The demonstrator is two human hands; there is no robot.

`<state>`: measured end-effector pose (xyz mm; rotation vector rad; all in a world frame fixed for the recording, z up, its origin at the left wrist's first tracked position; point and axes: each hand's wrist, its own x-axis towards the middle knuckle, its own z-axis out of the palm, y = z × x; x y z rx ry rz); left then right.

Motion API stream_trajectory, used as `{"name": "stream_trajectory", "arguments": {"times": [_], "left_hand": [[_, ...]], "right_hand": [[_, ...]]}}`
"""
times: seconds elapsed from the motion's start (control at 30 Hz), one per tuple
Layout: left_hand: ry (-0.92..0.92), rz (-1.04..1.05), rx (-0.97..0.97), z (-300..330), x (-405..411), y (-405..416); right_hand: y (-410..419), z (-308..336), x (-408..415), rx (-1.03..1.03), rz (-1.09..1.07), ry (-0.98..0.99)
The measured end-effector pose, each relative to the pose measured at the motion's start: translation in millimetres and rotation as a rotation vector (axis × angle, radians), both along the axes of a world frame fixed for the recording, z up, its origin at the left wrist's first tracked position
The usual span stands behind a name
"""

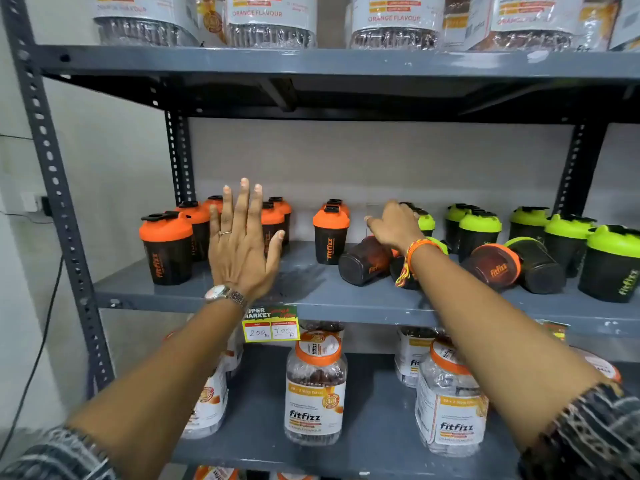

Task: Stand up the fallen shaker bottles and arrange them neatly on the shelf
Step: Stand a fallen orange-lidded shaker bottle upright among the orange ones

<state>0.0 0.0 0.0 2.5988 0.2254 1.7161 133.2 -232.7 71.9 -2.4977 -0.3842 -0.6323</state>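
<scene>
Overhead, from the head camera, a person reaches with both bare arms into the middle shelf of a grey slotted-steel rack. At about 9 o'clock of the shelf, the left hand is held flat and open, fingers spread, in front of a cluster of upright orange-lidded shaker bottles; it grips nothing. A wristwatch sits on that wrist. One more orange-lidded bottle stands alone near the centre. Toward 3 o'clock, the right hand, an orange thread band at its wrist, reaches over a fallen dark bottle lying on its side, base toward the camera; its fingers are loosely curled and hold nothing visible. Two more toppled bottles lie further right, among upright green-lidded shakers that run out to the shelf's right end. A yellow price tag hangs from the shelf's front edge at 6 o'clock. Below it, clear Fitfizz jars stand on the lower shelf; similar orange-flavour jars line the top shelf at 12 o'clock.
</scene>
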Motion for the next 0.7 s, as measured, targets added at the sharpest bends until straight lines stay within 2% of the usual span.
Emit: {"name": "stream_trajectory", "arguments": {"times": [0.13,0.23,0.37,0.5,0.7], "left_hand": [[0.026,0.038,0.008,-27.1,-18.9,16.5],[0.132,0.009,0.008,-52.0,-28.3,34.5],[0.281,-0.028,-0.007,-85.7,-37.3,59.6],[0.373,-0.075,-0.037,-107.7,-42.4,76.7],[0.33,-0.121,-0.043,-113.3,-45.7,82.9]], "right_hand": [[5.5,-5.1,8.3,-0.128,-0.021,0.168],[10.7,-19.3,14.5,-0.249,-0.034,0.179],[17.8,-29.0,15.1,-0.271,-0.06,0.168],[29.9,-25.3,9.5,-0.254,-0.088,0.214],[35.2,-23.3,0.4,-0.053,-0.124,0.338]]}}
